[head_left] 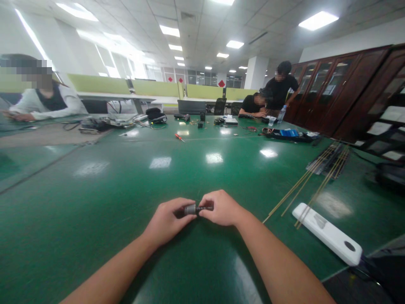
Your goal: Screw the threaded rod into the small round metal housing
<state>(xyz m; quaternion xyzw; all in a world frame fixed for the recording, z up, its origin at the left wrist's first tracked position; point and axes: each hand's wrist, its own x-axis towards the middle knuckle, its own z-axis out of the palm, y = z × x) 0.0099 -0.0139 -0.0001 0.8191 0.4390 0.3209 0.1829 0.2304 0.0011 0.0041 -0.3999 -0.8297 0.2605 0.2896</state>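
Just above the green tabletop, my left hand (172, 219) grips a small grey metallic cylinder (190, 209) between thumb and fingers. From its right end extends a thin dark ridged rod (202, 208), which the fingertips of my right hand (221, 207) pinch. Cylinder and rod lie in one horizontal line, and whether they are one piece I cannot tell. The cylinder's left end is hidden inside my left hand.
Long thin sticks (303, 181) lie at the right, some across a white power strip-like bar (327, 234). An orange screwdriver (179, 137) rests farther back on the green table (133, 169). Beyond are tools, cables and a water bottle (281, 114). Several people are around the table.
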